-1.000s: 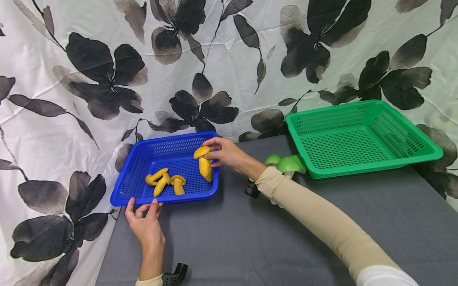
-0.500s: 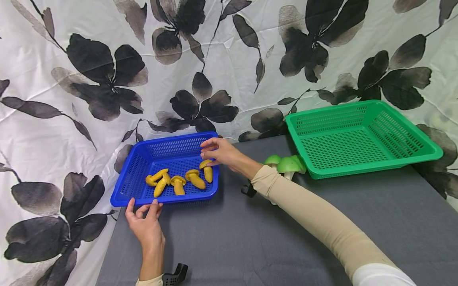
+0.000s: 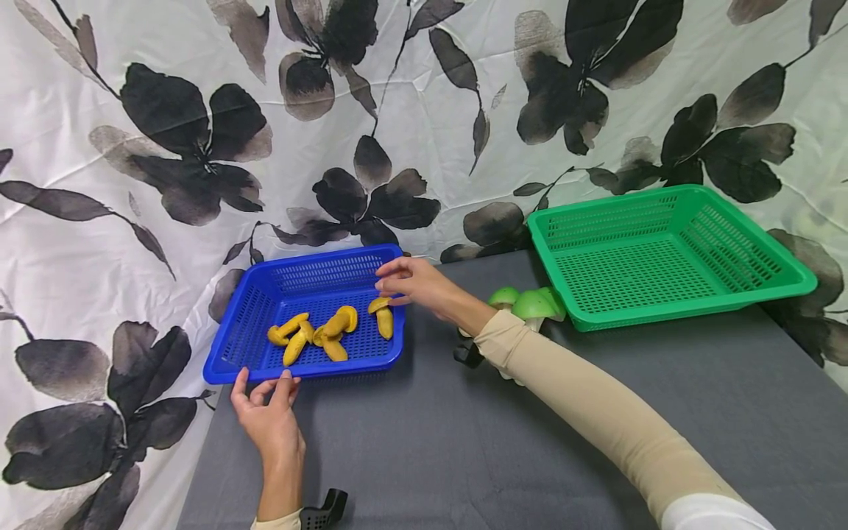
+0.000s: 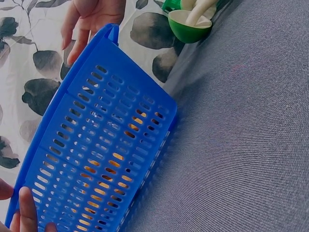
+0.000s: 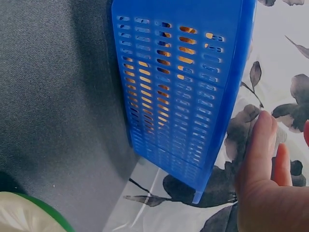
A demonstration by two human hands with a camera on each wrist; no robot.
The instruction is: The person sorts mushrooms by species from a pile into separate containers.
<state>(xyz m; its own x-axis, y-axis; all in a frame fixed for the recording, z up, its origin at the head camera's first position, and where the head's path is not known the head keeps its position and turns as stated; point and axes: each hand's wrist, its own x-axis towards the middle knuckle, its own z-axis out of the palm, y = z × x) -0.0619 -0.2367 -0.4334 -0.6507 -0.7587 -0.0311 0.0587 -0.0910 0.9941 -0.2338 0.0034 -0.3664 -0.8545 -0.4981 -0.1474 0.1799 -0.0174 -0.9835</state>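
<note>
In the head view, several yellow toy mushrooms (image 3: 341, 322) lie in the blue basket (image 3: 318, 254) at left; one rests across another. A separate yellow mushroom (image 3: 382, 316) leans near the basket's right wall. My left hand (image 3: 270, 423) grips the near-left rim, thumb and fingers on either side of it in the left wrist view. Above the right rim hovers my right hand (image 3: 417, 283), fingers loosely extended and holding nothing. The right wrist view shows this hand (image 5: 270, 179) beside the basket wall (image 5: 183, 87), with yellow visible through the slots.
A green basket (image 3: 649, 320) stands at the right, near the patterned cloth backdrop (image 3: 430, 132). Green-capped toy mushrooms (image 3: 533, 304) sit beside its left end, partly hidden by my right forearm. Grey cloth (image 3: 450, 456) covers the table.
My right hand has let go of a yellow mushroom, which dropped into the blue basket and rolled left onto another. The left hand stays on the rim.
</note>
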